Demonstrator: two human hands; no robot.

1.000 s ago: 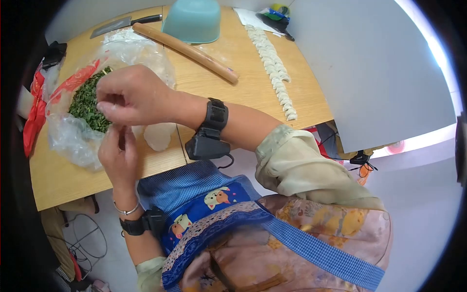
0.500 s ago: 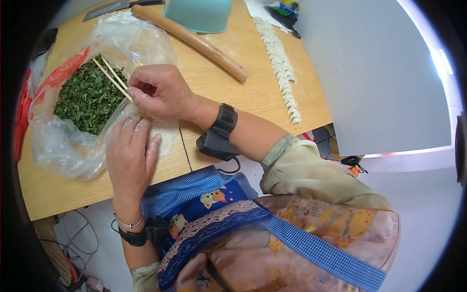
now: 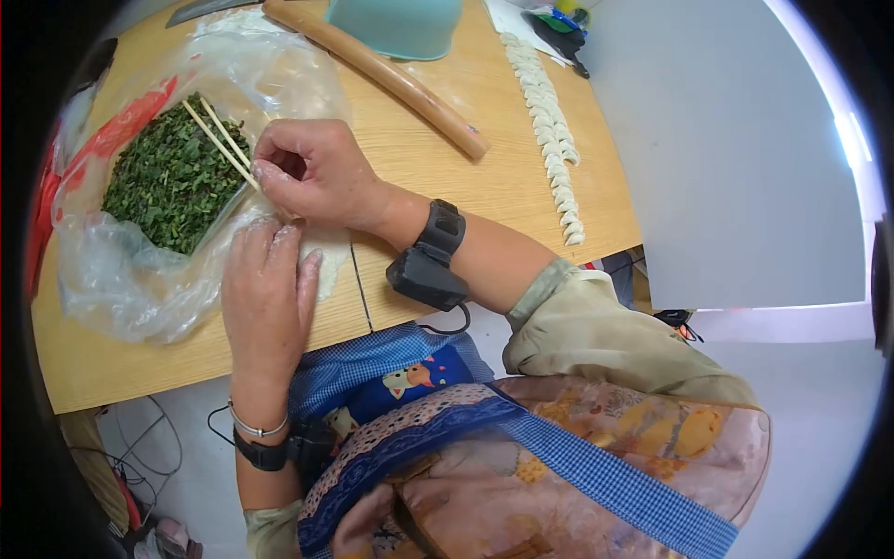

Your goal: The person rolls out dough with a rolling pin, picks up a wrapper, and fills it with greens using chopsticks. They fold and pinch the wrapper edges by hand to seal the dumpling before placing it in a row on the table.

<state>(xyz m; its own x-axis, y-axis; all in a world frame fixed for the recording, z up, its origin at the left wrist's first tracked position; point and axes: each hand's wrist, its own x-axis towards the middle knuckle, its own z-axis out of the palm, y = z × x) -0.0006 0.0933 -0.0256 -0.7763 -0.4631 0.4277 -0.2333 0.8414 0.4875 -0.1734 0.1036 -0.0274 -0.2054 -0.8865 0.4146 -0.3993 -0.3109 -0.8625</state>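
**Holding chopsticks over chopped greens, other hand flat on wrappers**

Pinching two wooden chopsticks [image 3: 220, 142] at their near ends, the right hand [image 3: 317, 172] is closed around them, fingers curled, thumb side floury. Chopstick tips lie on the chopped green filling [image 3: 172, 177], which sits in one clear plastic bag [image 3: 112, 279] opened out on the wooden table [image 3: 484, 177].

Left hand [image 3: 270, 293] lies flat and open, palm down, gripping nothing; its fingers rest on a pale round dough wrapper [image 3: 331, 261] just beside the bag. Most of the wrapper is hidden under both hands; whether it is one or a stack cannot be told.

Count: two chopsticks, one bag of filling, one wooden rolling pin [image 3: 382, 70] lying diagonally, one turquoise bowl [image 3: 396, 23] cut off by the top edge, one row of folded dumplings [image 3: 549, 130] along the table's right side, too small and overlapped to count exactly. One black wrist device on each forearm; one bangle on the left wrist.

Red plastic [image 3: 130, 126] shows at the bag's far edge, partly covered. Dark items at the top right are unclear.
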